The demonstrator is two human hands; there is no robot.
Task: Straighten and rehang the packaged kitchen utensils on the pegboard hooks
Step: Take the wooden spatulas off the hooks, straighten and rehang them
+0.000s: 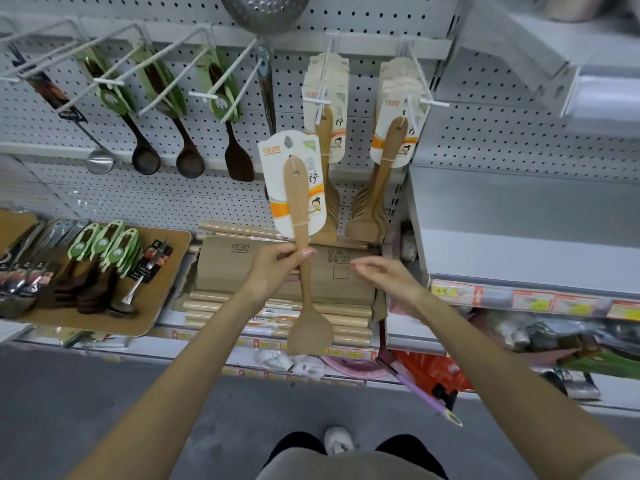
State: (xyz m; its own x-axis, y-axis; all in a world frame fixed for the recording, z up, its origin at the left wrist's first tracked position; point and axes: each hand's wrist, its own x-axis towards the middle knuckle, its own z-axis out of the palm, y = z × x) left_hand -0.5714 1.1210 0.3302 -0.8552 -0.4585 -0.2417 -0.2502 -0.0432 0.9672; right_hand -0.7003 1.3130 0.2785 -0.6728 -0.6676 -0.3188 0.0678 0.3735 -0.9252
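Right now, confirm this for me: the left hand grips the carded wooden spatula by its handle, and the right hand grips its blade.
Not quite. The left hand does grip the wooden spatula by its handle, but the right hand grips nothing: it is open beside the handle, well above the blade. The head view shows this.

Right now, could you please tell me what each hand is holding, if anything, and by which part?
The left hand grips the packaged wooden spatula by its handle, just below the backing card. The right hand holds nothing.
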